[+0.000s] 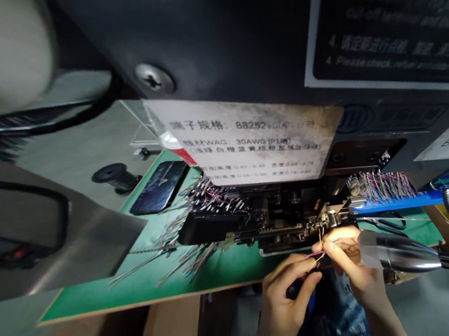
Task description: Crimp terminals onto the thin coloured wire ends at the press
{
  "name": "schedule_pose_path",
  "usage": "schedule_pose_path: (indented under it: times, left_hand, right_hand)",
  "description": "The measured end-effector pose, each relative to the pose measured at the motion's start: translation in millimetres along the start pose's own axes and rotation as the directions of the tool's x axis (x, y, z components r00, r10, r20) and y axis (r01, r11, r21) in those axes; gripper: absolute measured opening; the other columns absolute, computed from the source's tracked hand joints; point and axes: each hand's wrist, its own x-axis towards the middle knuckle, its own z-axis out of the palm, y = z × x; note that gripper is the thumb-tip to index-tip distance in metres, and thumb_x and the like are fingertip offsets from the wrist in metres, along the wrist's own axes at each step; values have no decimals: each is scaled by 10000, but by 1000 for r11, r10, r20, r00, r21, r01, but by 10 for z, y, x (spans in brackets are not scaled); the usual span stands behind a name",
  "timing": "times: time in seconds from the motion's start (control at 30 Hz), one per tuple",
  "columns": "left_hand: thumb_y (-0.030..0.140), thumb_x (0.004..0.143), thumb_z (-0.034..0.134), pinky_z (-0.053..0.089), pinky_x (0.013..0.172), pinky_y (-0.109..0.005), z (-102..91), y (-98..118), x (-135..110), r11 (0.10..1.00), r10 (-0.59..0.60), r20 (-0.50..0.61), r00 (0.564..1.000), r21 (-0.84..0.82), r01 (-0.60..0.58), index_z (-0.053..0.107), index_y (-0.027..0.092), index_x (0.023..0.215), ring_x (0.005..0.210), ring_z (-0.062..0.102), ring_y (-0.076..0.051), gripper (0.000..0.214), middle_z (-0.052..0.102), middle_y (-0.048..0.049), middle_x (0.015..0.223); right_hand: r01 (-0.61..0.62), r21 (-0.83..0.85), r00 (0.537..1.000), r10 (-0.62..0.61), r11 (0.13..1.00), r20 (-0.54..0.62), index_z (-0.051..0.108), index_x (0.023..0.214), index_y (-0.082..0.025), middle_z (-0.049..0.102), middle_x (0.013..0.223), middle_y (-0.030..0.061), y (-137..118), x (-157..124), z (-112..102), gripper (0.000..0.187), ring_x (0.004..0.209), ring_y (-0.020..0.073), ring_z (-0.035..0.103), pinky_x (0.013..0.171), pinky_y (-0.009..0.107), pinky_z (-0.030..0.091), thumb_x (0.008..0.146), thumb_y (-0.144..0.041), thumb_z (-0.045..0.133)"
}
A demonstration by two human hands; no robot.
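Thin coloured wires [315, 255] run between my two hands, just in front of the crimping machine's working part [329, 219]. My left hand [290, 296] has thumb and fingers closed round the wires from the left. With thumb and forefinger pinched, my right hand [348, 259] grips the wires near their ends. A yellow-orange wire end [320, 234] points up from that pinch toward the machine. Whether the end touches the machine I cannot tell. The lamp lights both hands.
The dark machine body [212, 38] bearing a paper label [245, 138] fills the upper view. A metal lamp head [407, 252] stands close by my right hand. Wire bundles [195, 259], a phone [159, 187] and scissors [386, 221] lie on the green table [101, 297]. More wires [388, 185] rest on a blue tray [400, 202].
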Motion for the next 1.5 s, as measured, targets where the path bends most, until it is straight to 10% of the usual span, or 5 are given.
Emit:
schedule_pose_path:
  times: [0.9, 1.1, 1.27, 1.5]
  left_hand:
    - [133, 970, 697, 672, 789, -202, 12, 4, 19, 989, 82, -53, 995, 127, -75, 818, 212, 998, 814, 827, -185, 148, 838, -51, 928]
    - [294, 980, 740, 678, 635, -239, -71, -82, -76, 984, -81, 98, 992, -153, 95, 830, 210, 926, 672, 792, -204, 135, 792, -61, 796]
    - [304, 970, 754, 682, 555, -245, -25, -155, -135, 923, -184, 135, 974, -317, 219, 842, 202, 964, 599, 775, -190, 134, 791, -87, 888]
    - [128, 944, 724, 698, 681, -237, 52, -50, -22, 997, -26, -38, 999, -77, 23, 830, 215, 1004, 750, 825, -205, 150, 833, -63, 938]
  right_hand:
    - [1, -15, 999, -2, 1000, -54, 818, 1018, -250, 852, 898, 54, 52, 30, 59, 130, 774, 246, 777, 752, 376, 620, 969, -343, 741]
    - [211, -128, 976, -203, 969, 74, 791, 840, -257, 790, 979, 35, -24, 36, -60, 122, 914, 222, 739, 864, 348, 555, 953, -271, 748]
    - [17, 42, 999, -19, 999, 51, 770, 927, -250, 824, 875, 32, -59, 11, -26, 138, 805, 230, 779, 763, 340, 616, 959, -385, 772]
    - [-28, 31, 999, 29, 999, -35, 828, 945, -257, 849, 882, 51, -1, 44, 34, 187, 746, 230, 756, 738, 354, 624, 947, -435, 772]
